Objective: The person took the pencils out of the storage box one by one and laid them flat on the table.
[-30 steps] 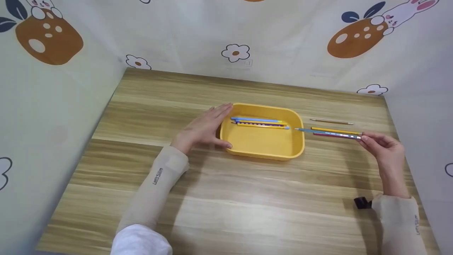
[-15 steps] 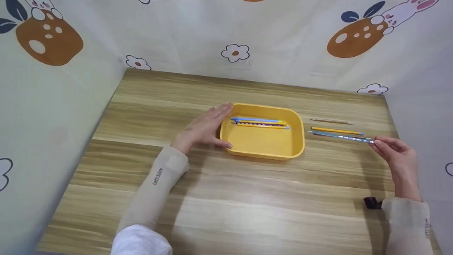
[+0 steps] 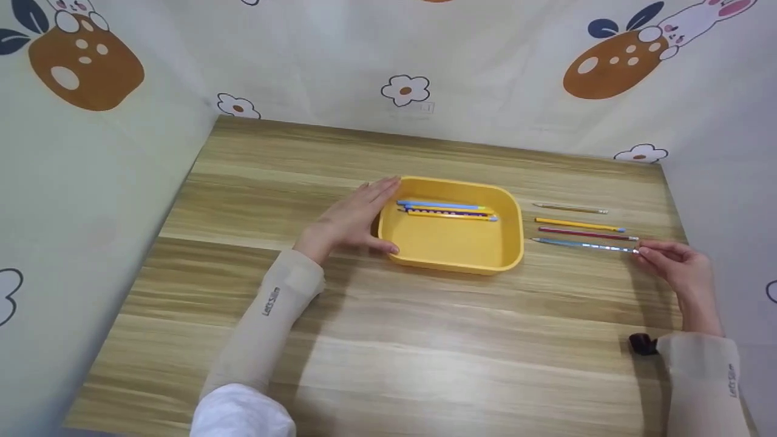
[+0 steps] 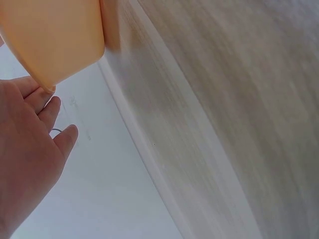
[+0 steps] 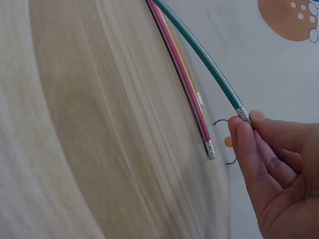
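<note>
My right hand [image 3: 683, 270] pinches a teal pencil [image 3: 583, 245] by its eraser end, between thumb and fingertips. In the right wrist view the same pencil [image 5: 209, 64] slants away from the fingers, above the table. Beside it on the table lie a red pencil [image 3: 586, 233], a yellow pencil [image 3: 576, 225] and a thin brown pencil [image 3: 570, 209], roughly parallel. My left hand [image 3: 349, 220] rests against the left end of a yellow plastic box [image 3: 449, 252], fingers extended and thumb spread along its side. Several pencils [image 3: 446, 211], blue, purple and yellow, lie inside the box.
The wooden table [image 3: 437, 352] meets a patterned wall sheet [image 3: 328, 67] at the back and both sides. A black object [image 3: 643, 344] sticks out at the right wrist, over the table. The pencils lie between the box and the right-hand wall.
My right hand has drawn the teal pencil rightward, away from the box rim, and then toward the front, apart from the red pencil. The left hand and box have stayed put.
</note>
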`<state>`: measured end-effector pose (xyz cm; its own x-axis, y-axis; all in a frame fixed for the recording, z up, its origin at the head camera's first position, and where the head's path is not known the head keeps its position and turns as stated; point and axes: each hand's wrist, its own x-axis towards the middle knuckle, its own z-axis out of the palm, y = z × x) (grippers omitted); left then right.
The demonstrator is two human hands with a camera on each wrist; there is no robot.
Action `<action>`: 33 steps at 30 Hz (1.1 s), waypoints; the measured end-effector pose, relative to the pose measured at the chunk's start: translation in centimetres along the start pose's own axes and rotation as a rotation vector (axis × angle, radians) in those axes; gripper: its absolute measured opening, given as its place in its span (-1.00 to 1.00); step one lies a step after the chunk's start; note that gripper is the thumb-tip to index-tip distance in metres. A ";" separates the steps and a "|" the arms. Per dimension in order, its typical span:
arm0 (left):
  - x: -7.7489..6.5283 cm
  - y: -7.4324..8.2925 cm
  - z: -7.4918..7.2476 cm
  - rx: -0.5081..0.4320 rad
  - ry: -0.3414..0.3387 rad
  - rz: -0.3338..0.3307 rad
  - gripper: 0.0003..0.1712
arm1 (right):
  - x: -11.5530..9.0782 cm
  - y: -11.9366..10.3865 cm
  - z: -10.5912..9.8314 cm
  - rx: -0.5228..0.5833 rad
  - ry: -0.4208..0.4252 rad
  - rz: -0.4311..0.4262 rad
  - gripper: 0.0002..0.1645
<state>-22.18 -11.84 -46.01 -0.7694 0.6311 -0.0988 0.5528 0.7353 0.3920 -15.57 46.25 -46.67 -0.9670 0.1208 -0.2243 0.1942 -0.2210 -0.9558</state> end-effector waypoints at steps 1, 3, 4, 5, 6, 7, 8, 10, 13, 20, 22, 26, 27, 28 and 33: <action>0.0 0.0 0.0 0.001 -0.001 0.000 0.48 | 0.1 0.0 -0.1 -0.020 -0.005 0.005 -0.74; 0.0 0.0 -0.1 -0.001 -0.002 0.000 0.49 | 0.2 -0.1 -0.2 -0.065 -0.012 0.016 -0.74; 0.0 0.0 -0.1 -0.001 -0.001 -0.002 0.49 | 0.3 -0.2 -0.2 -0.086 -0.015 0.020 -0.74; -0.1 0.0 -0.1 0.002 -0.002 -0.003 0.49 | 0.5 -0.2 -0.2 -0.110 -0.014 0.026 -0.74; -0.1 0.0 -0.1 0.003 -0.003 -0.004 0.49 | 0.6 -0.2 -0.2 -0.133 -0.009 0.031 -0.74; -0.1 0.0 -0.1 0.002 -0.004 -0.006 0.49 | 0.7 -0.2 -0.1 -0.159 -0.002 0.038 -0.73; -0.1 0.0 -0.2 0.001 -0.006 -0.008 0.49 | 0.8 -0.2 -0.1 -0.188 0.009 0.045 -0.73; -0.1 0.0 -0.2 0.001 -0.012 -0.014 0.49 | 1.2 0.0 -0.1 -0.253 0.030 0.049 -0.72; 0.0 0.1 -0.2 0.003 -0.018 -0.017 0.49 | 1.6 0.2 -0.1 -0.366 0.059 0.056 -0.72; -0.1 0.1 -0.3 -0.010 -0.011 -0.017 0.49 | 2.4 0.3 0.1 -0.853 0.117 0.016 -0.93; 0.0 0.1 -0.3 -0.004 -0.014 -0.019 0.49 | 2.5 0.3 0.2 -0.823 0.120 0.040 -0.92; 0.1 0.2 -0.3 -0.006 -0.014 -0.015 0.48 | 2.5 0.2 0.5 -0.834 0.136 0.072 -0.89; 0.1 0.2 -0.3 -0.008 -0.014 -0.016 0.48 | 2.6 0.1 0.6 -0.852 0.141 0.077 -0.84; 0.1 0.2 -0.3 -0.011 -0.014 -0.018 0.48 | 2.6 0.1 0.7 -0.877 0.144 0.081 -0.77; 0.0 0.2 -0.2 -0.009 -0.013 -0.029 0.48 | 2.6 -0.1 1.1 -1.016 0.152 0.079 -0.50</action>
<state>-22.09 -11.74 -45.70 -0.7806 0.6129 -0.1222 0.5274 0.7510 0.3974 -18.23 45.54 -46.98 -0.9280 0.2783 -0.2478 0.3726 0.6803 -0.6312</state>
